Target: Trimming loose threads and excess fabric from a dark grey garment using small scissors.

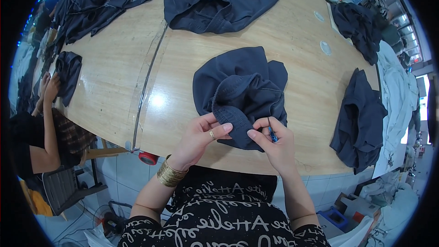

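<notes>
Garment in hand: a dark navy garment lies bunched on the wooden table, at the table's near edge, straight before the person.
Left hand: the left hand, with a ring and a gold cuff at the wrist, has its grip pressed together on the garment's stitched hem, thumb on top.
Right hand: the right hand pinches a small blue-handled tool between thumb and fingers, its tip just beside the hem, while its forefinger touches the cloth.
Beyond the garment: a second dark piece lies spread farther across the table.
Right of the garment: a dark piece hangs over the table's right edge; another sits behind it.
Left of the garment: a heap of dark cloth at the far left corner; a co-worker's hands hold a dark piece at the left edge.
Under the table edge: a red tape roll.
</notes>
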Demonstrator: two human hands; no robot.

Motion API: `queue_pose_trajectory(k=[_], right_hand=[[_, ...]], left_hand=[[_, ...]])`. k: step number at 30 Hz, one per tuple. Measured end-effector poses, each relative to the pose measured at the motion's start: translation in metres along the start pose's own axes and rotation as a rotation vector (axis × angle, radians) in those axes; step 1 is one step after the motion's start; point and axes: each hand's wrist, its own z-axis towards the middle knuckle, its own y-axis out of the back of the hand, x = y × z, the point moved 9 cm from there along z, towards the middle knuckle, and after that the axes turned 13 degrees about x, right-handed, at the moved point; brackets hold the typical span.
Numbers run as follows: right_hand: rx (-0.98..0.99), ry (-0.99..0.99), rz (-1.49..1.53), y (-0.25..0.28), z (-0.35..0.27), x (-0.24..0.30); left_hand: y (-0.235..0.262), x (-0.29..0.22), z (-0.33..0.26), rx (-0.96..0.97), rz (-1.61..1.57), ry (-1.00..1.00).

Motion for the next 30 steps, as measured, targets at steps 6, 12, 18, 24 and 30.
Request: queue_pose_trajectory(k=[6,12,18,24,30], right_hand=[[-0.009,0.037,-0.111,0.002,-0.001,0.004],[-0.091,0.252,-0.581,0.002,-0.006,0.046],[-0.190,0.214,-0.441,0.041,-0.011,0.029],[-0.408,-0.013,-0.477,0.107,-0.034,0.015],[-0.364,0.201,-0.421,0.084,-0.011,0.040]], left_hand=[[-0.003,-0.002,0.000,-0.026,0.024,-0.013],[-0.002,-0.001,0.000,-0.049,-0.004,0.020],[0.028,0.017,-0.017,-0.057,0.108,0.165],[0.062,-0.046,-0.028,0.027,0.633,0.225],[-0.020,-0.113,0.053,-0.021,1.094,-0.263]])
